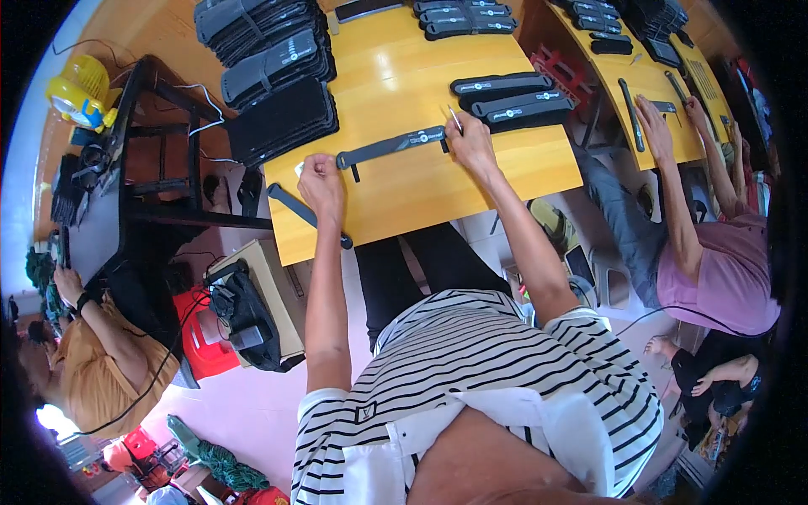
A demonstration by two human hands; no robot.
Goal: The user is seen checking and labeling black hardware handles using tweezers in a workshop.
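Observation:
A black strap (391, 149) with a printed band lies across the yellow table between my two hands, a short dark tab hanging down near each end. My left hand (322, 187) is closed beside the strap's left end, and a small white piece (300, 168) shows at its fingers. What exactly they pinch is unclear. At the strap's right end is my right hand (474, 145), closed on a thin metal tool (454, 119) that points away from me. Its kind is too small to tell. Another dark strap (305, 214) lies slantwise under my left forearm.
Bundled black straps (278, 71) are piled at the far left, with a flat black stack (282, 126) nearer. More bundles (522, 105) lie right of my right hand and at the far edge. Co-workers sit on both sides; a cardboard box (268, 295) stands below left.

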